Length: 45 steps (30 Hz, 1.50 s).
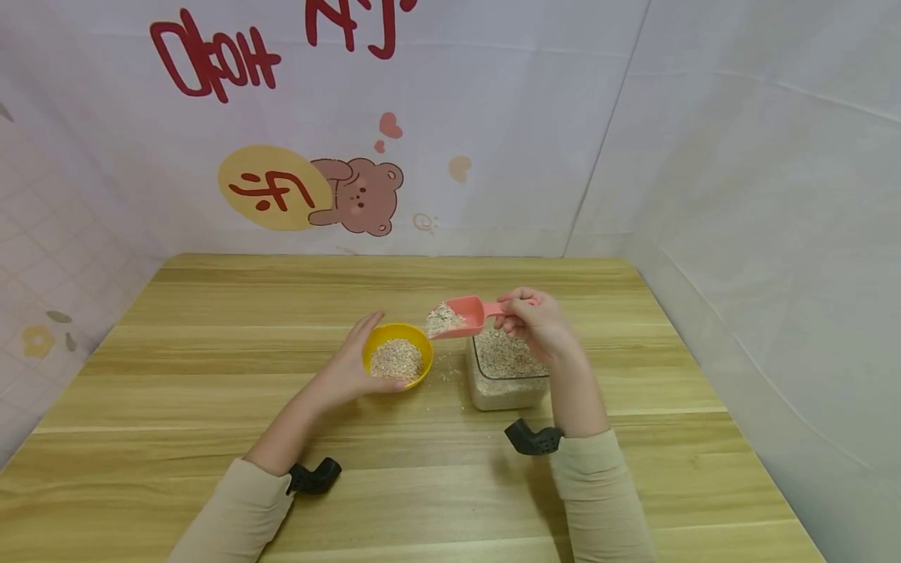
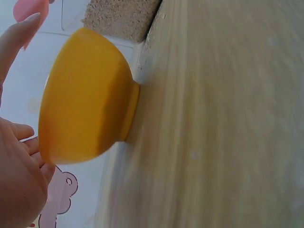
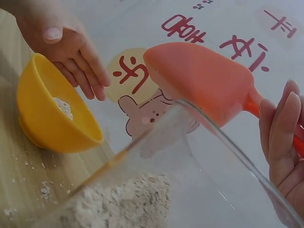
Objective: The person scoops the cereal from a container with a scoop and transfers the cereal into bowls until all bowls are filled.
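Note:
A yellow bowl (image 1: 394,331) of oat flakes stands on the table. My left hand (image 1: 349,367) is spread beside it, fingers along the far left side and thumb near the front rim; its fingers look straight in the right wrist view. With my right hand (image 1: 540,322) I grip the handle of a pink scoop (image 1: 475,311). Oats (image 1: 443,319) fill the scoop's front end, which hangs level close to the bowl's right rim. Below the scoop and my right hand sits a clear square container (image 1: 507,397), holding more oats (image 3: 128,199).
Loose flakes (image 1: 447,374) lie on the wooden table (image 1: 422,485) between bowl and container. A printed fabric wall (image 1: 493,156) rises behind the table, with another at the right side. Black wrist devices (image 1: 315,476) stick out from both forearms.

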Motion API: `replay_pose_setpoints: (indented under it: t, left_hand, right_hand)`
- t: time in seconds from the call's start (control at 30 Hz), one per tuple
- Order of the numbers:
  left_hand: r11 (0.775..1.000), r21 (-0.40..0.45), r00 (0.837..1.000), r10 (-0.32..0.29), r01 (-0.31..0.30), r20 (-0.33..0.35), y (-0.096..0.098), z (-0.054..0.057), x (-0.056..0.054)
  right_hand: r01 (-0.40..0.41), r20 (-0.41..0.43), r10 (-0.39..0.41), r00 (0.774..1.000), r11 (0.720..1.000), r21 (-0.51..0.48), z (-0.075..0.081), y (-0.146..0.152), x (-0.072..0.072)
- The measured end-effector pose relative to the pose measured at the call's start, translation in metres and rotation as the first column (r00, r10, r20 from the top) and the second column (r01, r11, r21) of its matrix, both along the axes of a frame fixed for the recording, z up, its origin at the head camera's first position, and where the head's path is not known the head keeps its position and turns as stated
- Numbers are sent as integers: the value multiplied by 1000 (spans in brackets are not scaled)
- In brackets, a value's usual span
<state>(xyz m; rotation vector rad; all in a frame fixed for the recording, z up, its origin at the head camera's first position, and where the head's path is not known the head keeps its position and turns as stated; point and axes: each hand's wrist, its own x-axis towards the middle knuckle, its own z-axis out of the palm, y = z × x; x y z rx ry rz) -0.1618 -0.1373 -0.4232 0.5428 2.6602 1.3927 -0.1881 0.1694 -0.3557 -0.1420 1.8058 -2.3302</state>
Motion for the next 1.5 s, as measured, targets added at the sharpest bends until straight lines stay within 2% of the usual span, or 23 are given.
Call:
replay_pose_setpoints:
  t: [0.43, 0.6, 0.8, 0.97, 1.5]
  left_hand:
    - [1000, 12, 999, -23, 23, 25, -15, -10, -4]
    - [999, 9, 998, -47, 47, 42, -18, -14, -6]
    - [998, -12, 996, -57, 58, 70, -18, -17, -8]
    - [999, -7, 995, -53, 54, 86, -18, -18, -8]
    - [998, 3, 995, -55, 55, 85, -17, -17, -8]
  right_hand:
    - [-20, 26, 19, 999, 999, 51, -1, -21, 1]
    - [1, 23, -4, 1000, 994, 111, -2, -27, 1]
    - [4, 26, -10, 1000, 979, 206, -3, -33, 1]
    - [-18, -7, 20, 1000, 966, 259, -4, -39, 1]
    - [-54, -29, 69, 997, 929, 366, -4, -53, 3]
